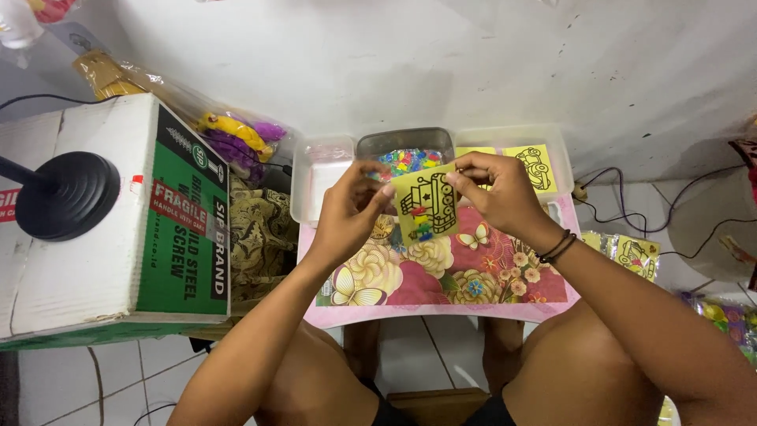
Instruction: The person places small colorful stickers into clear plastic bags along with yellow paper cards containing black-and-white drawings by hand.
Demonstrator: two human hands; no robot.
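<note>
Yellow square card with a black outline drawing [426,204] pinched between both hands, left hand [351,211] and right hand [497,193], above the floral-patterned worktop [449,276]; fingertips cover its top corners; grey bead tub [405,147] partly hidden behind.

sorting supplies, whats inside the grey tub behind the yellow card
The grey tub holds small multicoloured pieces. Only the top of the heap shows: the yellow card and both hands, left and right, cover its front part, and its bottom is hidden.
</note>
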